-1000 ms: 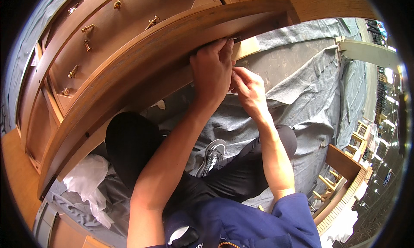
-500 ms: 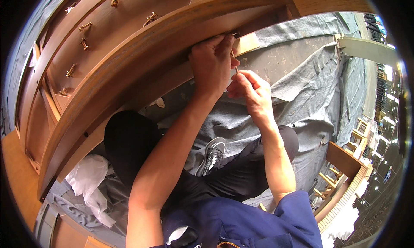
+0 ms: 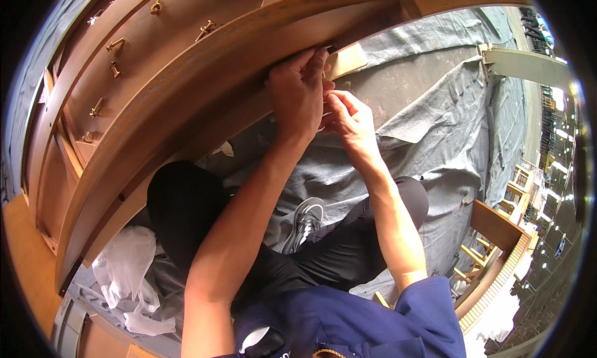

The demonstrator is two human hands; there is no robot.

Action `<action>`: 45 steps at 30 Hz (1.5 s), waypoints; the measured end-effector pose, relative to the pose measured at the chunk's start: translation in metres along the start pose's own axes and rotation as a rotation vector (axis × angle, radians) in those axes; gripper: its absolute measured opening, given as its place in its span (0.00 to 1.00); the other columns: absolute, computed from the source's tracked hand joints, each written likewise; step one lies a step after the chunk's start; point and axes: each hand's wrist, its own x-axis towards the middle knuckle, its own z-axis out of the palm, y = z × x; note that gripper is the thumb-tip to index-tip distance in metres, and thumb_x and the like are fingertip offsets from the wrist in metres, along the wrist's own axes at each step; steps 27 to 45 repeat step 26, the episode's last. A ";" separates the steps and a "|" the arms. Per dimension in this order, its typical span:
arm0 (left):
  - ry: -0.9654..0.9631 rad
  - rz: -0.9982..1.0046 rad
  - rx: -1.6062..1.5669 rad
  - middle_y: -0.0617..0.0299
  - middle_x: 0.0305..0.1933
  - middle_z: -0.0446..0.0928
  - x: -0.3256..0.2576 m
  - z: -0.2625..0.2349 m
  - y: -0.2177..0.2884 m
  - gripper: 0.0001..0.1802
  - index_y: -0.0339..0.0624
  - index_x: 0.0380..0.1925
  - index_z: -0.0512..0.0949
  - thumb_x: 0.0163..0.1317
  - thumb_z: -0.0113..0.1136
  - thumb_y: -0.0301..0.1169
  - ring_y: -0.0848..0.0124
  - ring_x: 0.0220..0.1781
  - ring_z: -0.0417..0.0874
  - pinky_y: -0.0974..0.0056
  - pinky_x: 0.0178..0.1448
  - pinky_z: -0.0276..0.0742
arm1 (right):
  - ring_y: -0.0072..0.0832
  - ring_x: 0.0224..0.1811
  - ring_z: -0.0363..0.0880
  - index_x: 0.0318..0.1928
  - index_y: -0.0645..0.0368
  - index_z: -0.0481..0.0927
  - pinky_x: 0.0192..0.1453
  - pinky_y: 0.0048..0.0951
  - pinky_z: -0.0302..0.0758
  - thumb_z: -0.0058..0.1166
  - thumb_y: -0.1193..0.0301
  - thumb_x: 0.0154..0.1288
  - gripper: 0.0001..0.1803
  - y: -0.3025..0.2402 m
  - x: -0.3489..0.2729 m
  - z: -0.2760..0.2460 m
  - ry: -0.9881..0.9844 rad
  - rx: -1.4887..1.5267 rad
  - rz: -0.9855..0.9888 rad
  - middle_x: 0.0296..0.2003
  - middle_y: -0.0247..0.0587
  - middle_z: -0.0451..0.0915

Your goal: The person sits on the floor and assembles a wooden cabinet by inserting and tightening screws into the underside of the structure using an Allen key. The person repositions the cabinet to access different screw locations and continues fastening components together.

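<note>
Upper centre: left hand (image 3: 297,92) presses wooden rail (image 3: 186,103), which runs lower left to upper right; right hand (image 3: 349,123), touching it, pinches something too small to tell.

The scene is seen from a single head-worn fisheye camera, aimed steeply down and forward over the seated person's lap. The left hand (image 3: 297,92) and right hand (image 3: 351,123) are caught close up at a curved wooden frame (image 3: 186,78), edges bent toward the rim.
</note>
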 end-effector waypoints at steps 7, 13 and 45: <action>0.038 0.153 0.211 0.59 0.36 0.92 0.001 0.001 -0.010 0.16 0.35 0.52 0.92 0.84 0.67 0.38 0.77 0.28 0.88 0.66 0.36 0.87 | 0.24 0.36 0.90 0.62 0.63 0.87 0.43 0.27 0.85 0.58 0.55 0.91 0.23 0.008 0.017 0.006 0.041 0.025 0.004 0.39 0.38 0.92; -0.006 0.103 0.206 0.59 0.37 0.91 0.001 -0.001 0.000 0.15 0.35 0.52 0.92 0.84 0.67 0.37 0.73 0.27 0.90 0.66 0.34 0.86 | 0.24 0.37 0.91 0.62 0.64 0.88 0.42 0.28 0.87 0.58 0.62 0.90 0.18 0.010 0.010 0.010 0.045 -0.079 -0.030 0.41 0.37 0.92; -0.017 0.147 0.054 0.54 0.42 0.92 0.008 0.000 -0.017 0.16 0.35 0.56 0.91 0.85 0.66 0.37 0.67 0.30 0.95 0.67 0.32 0.86 | 0.15 0.33 0.80 0.70 0.57 0.87 0.40 0.24 0.82 0.57 0.64 0.91 0.18 -0.007 0.004 0.015 0.112 -0.355 -0.129 0.34 0.29 0.86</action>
